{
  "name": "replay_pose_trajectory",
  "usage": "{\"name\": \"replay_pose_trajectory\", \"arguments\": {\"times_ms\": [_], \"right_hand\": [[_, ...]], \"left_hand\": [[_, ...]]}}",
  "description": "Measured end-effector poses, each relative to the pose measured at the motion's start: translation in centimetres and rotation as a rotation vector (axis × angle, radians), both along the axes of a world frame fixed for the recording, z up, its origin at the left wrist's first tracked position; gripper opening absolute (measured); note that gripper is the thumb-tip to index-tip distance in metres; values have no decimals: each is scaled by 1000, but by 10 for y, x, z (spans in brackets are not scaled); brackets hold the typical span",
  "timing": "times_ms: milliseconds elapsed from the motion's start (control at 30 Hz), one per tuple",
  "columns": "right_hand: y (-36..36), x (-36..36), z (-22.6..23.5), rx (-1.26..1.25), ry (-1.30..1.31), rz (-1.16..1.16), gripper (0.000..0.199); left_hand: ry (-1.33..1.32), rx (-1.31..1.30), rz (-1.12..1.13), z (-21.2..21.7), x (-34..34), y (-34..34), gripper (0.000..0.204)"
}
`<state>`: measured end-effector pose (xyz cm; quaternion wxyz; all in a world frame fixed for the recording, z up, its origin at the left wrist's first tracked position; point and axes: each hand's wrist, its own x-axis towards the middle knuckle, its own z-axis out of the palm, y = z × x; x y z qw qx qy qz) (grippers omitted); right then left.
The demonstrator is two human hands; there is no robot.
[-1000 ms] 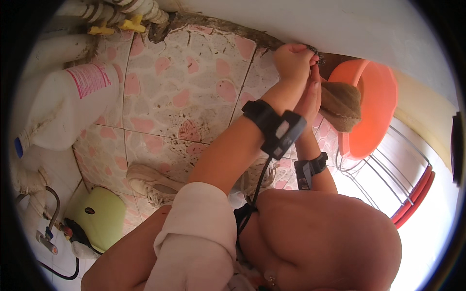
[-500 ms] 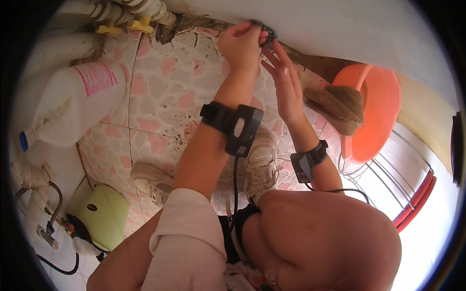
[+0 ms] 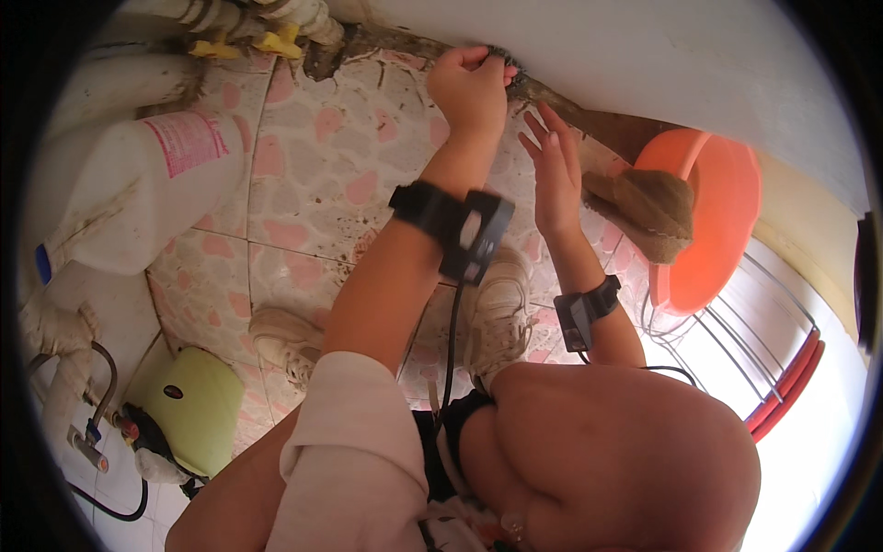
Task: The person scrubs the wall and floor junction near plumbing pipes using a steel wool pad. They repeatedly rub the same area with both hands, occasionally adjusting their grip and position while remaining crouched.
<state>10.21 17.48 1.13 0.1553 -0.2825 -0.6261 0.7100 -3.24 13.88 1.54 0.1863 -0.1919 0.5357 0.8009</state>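
At the foot of the white wall (image 3: 644, 55), my left hand (image 3: 467, 97) is closed on a dark, mesh-like scouring pad (image 3: 515, 74). Its fingers press the pad against the dirty seam where wall and floor meet, and cover much of it. My right hand (image 3: 557, 175) hangs nearby, its fingers stretched out and holding nothing. A brown cloth (image 3: 648, 216) drapes over the rim of an orange basin (image 3: 717, 221), just right of that hand. Beneath both arms lies the pink-and-white patterned tile floor (image 3: 317, 193), marked with dirt.
A big white plastic jug (image 3: 120, 207) lies on the left. Pipes with yellow valve handles (image 3: 279, 41) run along the far left corner. Lower left is a pale green container (image 3: 198, 405) beside hoses. A wire rack (image 3: 745, 350) with red edging stands at right.
My left hand has shifted slightly right with the scouring pad. My right hand has drawn away from it, a little right and nearer, with its fingers still stretched out.
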Motion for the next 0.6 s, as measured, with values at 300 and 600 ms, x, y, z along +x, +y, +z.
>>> {"name": "replay_pose_trajectory", "arguments": {"times_ms": [300, 600], "right_hand": [[6, -20, -4, -15, -4, -9, 45], [21, -62, 1, -389, -179, -24, 33]], "left_hand": [[87, -97, -162, -11, 5, 2, 13], [108, 56, -160, -21, 8, -8, 12]]}}
